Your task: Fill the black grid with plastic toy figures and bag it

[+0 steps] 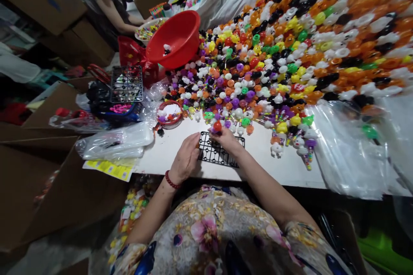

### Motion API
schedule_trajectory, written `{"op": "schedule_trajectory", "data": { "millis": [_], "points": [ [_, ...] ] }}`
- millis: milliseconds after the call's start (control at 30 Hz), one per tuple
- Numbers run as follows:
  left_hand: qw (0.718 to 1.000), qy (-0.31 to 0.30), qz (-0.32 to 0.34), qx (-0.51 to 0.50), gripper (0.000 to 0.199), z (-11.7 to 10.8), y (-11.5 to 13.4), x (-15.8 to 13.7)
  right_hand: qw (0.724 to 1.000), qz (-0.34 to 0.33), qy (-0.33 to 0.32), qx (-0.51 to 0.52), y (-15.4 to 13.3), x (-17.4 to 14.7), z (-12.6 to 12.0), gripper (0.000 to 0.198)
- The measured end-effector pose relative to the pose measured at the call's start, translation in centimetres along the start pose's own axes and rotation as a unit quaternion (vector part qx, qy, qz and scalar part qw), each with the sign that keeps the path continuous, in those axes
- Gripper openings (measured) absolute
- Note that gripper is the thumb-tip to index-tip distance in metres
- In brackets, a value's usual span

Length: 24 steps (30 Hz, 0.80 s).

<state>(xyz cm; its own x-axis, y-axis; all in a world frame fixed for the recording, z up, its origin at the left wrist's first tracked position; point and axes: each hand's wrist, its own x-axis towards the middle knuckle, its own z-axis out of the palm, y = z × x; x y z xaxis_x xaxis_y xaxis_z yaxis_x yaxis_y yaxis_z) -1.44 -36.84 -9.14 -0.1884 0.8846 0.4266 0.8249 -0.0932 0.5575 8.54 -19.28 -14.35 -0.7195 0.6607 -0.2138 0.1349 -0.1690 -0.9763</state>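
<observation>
A black plastic grid rack (214,157) lies at the front of the white table (258,167), between my hands. My left hand (185,157) is closed at its left edge, thumb and fingers pressed together on the side of the frame. Over the rack's upper part, my right hand (228,141) pinches a small toy with a round red top (217,126). Its lower part is hidden by my fingers. Just beyond them spreads a heap of small plastic toys (232,90), purple, orange, white, green and black.
A large red basin (174,41) stands at the back left, near a co-worker's arm (116,17). Left are a small red basket (169,114), another black rack (127,84) and clear plastic bags (116,142). More clear bags (348,150) lie right. Orange toys (361,34) pile up behind.
</observation>
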Motion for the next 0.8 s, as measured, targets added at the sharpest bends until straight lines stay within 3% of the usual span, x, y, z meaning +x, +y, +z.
{"op": "schedule_trajectory", "data": {
  "millis": [133,267,600,800],
  "points": [
    [1.000,0.008,0.004,0.006,0.048,0.5,-0.1,-0.2,0.993,-0.054,-0.018,-0.101,0.1,1.2,2.1,0.014],
    [1.000,0.010,-0.017,0.012,0.052,0.8,-0.1,-0.2,0.974,-0.086,-0.065,-0.201,-0.1,1.1,2.5,0.015],
    [0.997,0.041,-0.057,0.012,0.054,1.3,-0.3,-0.3,0.918,-0.105,-0.107,-0.367,-0.9,-0.7,2.8,0.020],
    [0.997,0.039,-0.061,0.020,0.055,1.5,-0.4,0.0,0.907,-0.095,-0.092,-0.399,-1.4,-0.9,2.6,0.020]
  ]
}}
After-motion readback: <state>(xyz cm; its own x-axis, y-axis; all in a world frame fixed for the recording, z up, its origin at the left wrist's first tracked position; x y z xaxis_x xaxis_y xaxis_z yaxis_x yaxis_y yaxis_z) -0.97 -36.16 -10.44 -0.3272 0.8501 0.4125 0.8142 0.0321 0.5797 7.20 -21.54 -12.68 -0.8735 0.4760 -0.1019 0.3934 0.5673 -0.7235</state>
